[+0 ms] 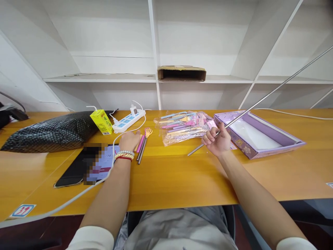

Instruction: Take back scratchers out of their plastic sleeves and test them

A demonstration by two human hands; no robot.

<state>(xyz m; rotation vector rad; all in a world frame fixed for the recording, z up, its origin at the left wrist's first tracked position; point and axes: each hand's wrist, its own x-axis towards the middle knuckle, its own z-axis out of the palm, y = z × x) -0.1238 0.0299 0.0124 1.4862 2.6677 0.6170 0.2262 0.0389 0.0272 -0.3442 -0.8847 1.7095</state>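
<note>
A long, thin metal rod (270, 91) is in my right hand (220, 140), whose fingers are closed round it. It slants from just above the table up past the right edge of the view. My left hand (128, 140) rests low over the table beside several small back scratchers, with pink, yellow and metal handles. One yellow hand-shaped scratcher head (148, 132) points away from me. The fingers of that hand are mostly hidden from this angle, so whether it grips a handle does not show. Clear plastic packs of scratchers (179, 126) lie between my hands.
A purple open box (262, 152) sits at right. On the left are a black wrapped parcel (57, 133), a yellow drink carton (102, 122), a white power strip (129, 120) and two phones; a white cable (78, 197) crosses my left forearm. Shelves with a cardboard box (182, 68) stand behind.
</note>
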